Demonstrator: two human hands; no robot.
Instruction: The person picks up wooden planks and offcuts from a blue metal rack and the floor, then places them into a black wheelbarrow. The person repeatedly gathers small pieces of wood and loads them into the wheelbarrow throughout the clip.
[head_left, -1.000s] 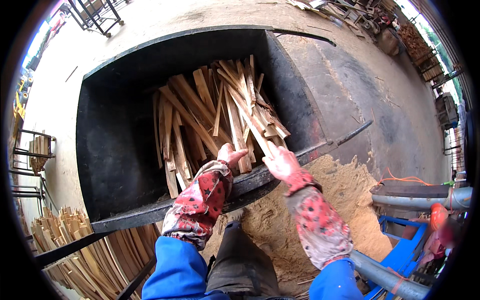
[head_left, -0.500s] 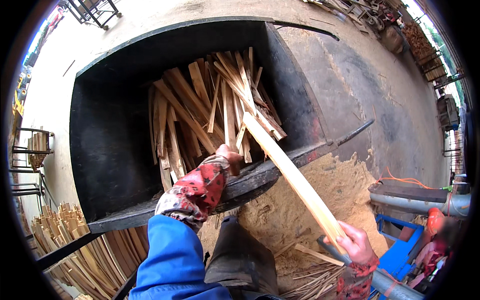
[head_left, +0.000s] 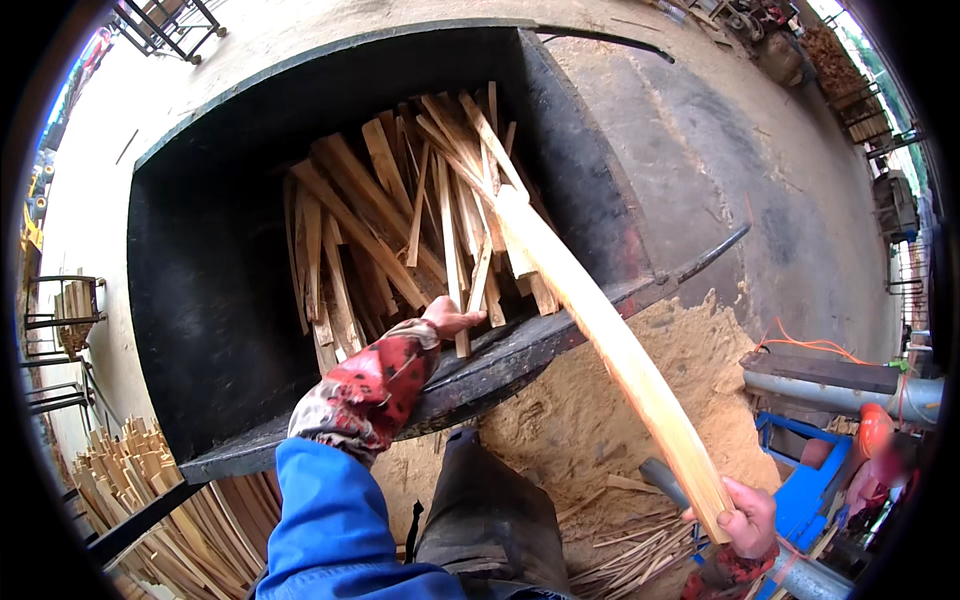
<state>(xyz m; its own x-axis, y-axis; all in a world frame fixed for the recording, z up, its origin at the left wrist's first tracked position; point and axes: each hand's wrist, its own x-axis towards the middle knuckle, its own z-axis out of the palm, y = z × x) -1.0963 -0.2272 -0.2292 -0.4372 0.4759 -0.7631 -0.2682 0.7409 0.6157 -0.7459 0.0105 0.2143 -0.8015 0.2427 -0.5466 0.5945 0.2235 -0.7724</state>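
Plank [head_left: 600, 330] slants up-left into the furnace [head_left: 200, 300] (right hand [head_left: 748, 515] gripping it, left hand [head_left: 450, 320] loose on sticks [head_left: 390, 230])

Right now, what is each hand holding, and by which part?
Right hand grips the long wooden slat by its near end. Left hand rests among the stacked slats; whether it grips one cannot be told.

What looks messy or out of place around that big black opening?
Sawdust lies heaped below the black opening. Inside, the wood slats lie crisscrossed, not stacked. One long slat juts out, its near end in the right hand.
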